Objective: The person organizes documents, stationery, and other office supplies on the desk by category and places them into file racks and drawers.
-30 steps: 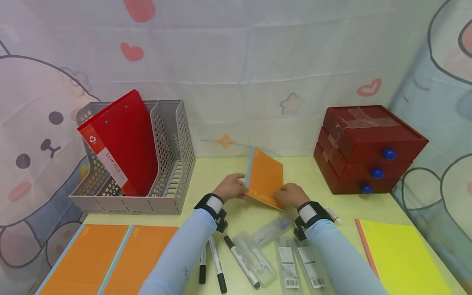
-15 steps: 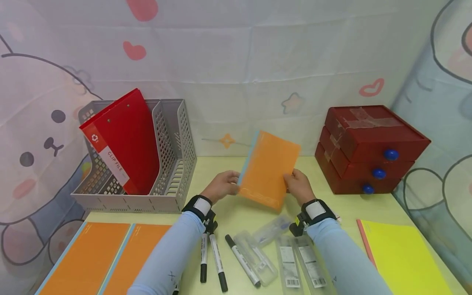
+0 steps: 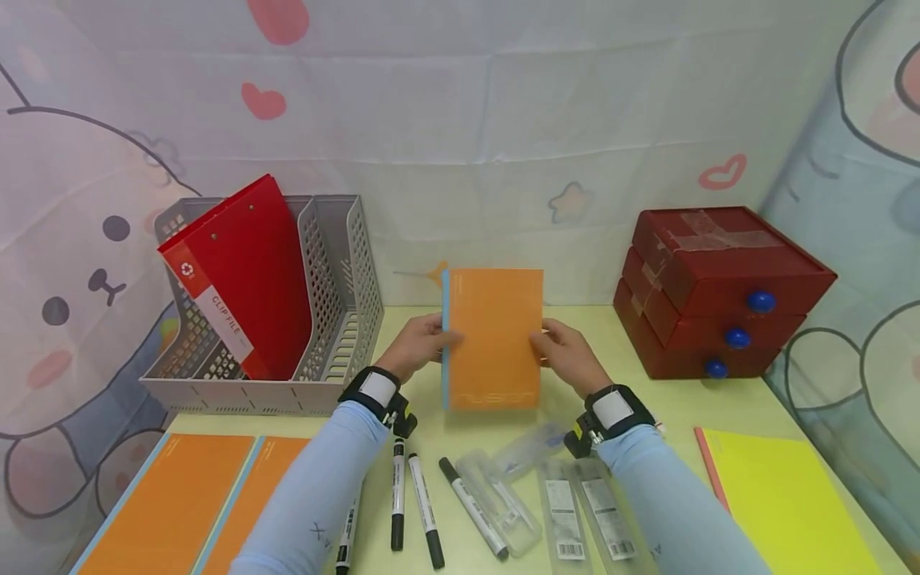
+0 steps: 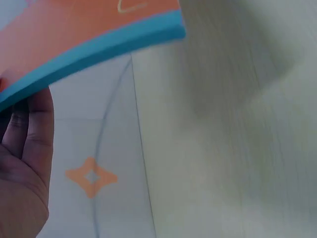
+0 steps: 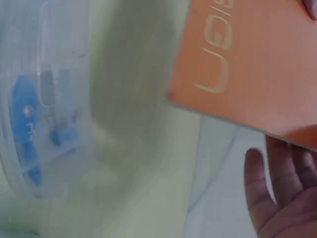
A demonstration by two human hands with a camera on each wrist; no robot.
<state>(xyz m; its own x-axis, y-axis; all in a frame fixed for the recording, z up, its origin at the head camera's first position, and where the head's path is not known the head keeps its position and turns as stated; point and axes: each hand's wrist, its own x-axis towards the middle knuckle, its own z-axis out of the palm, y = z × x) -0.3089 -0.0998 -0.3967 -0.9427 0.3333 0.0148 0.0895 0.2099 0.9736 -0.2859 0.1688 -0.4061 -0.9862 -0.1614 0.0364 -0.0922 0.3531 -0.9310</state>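
Observation:
An orange notebook [image 3: 496,343] with a light blue spine is held up over the middle of the table, front cover toward me. My left hand [image 3: 417,347] grips its spine edge, thumb on the cover and fingers behind. On the opposite edge my right hand [image 3: 573,355] pinches it the same way. The left wrist view shows the blue spine [image 4: 99,52] running over the fingers of the left hand [image 4: 29,163]. Pale lettering marks the cover's lower corner in the right wrist view, where the right hand [image 5: 290,193] has fingers behind the notebook [image 5: 267,74].
A grey file rack [image 3: 247,397] holding a red clip file [image 3: 266,295] stands back left. Red drawers [image 3: 719,295] stand back right. Orange notebooks [image 3: 165,503] lie front left, a yellow notebook [image 3: 791,503] front right. Markers [image 3: 427,511] and clear plastic cases [image 3: 563,511] lie between.
The orange notebook has come up from a tilted position near the table, swung right, then moved back left and squared upright. The left hand has shifted left, and both thumbs now lie on the cover.

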